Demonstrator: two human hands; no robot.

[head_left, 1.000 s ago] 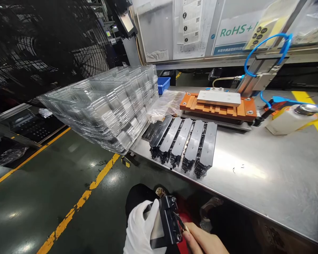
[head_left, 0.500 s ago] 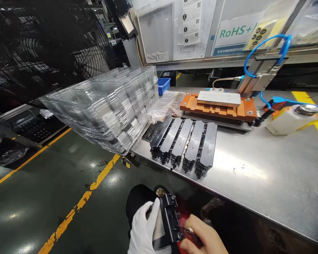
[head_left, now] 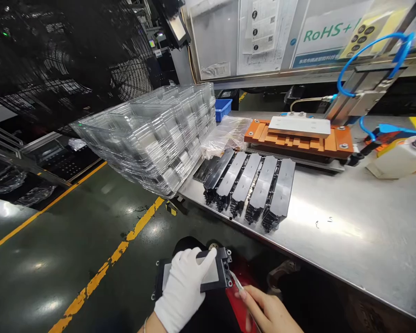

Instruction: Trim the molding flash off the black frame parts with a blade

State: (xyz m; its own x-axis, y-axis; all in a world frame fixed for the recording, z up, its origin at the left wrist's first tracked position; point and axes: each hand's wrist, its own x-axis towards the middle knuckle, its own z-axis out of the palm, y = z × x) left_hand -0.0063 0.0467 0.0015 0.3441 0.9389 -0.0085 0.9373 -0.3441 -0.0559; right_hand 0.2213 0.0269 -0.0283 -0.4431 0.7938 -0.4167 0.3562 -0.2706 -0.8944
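Observation:
In a white glove, my left hand (head_left: 183, 287) is closed over a flat black plastic housing (head_left: 211, 274) with a pale grey panel. The thumb lies along its top, and round screw lugs stick out at its corners. The housing is above my lap. My bare right hand (head_left: 268, 309) grips a slim metal knife (head_left: 237, 283). Its tip is at the housing's right end; I cannot tell whether it touches. Several long black plastic parts (head_left: 250, 178) lie side by side on the steel table (head_left: 360, 231) ahead.
Stacked clear plastic trays (head_left: 152, 138), wrapped in film, overhang the table's left end. Behind the black parts stands an orange fixture (head_left: 298, 141) with a metal press plate and blue air hose (head_left: 339, 78). A white bottle (head_left: 395, 159) is at right, a blue bin (head_left: 223, 108) behind.
The housing has turned from steeply tilted to lying flatter, its panel facing up, and moved slightly left. My right hand has shifted a little lower right, with the knife now clearly visible.

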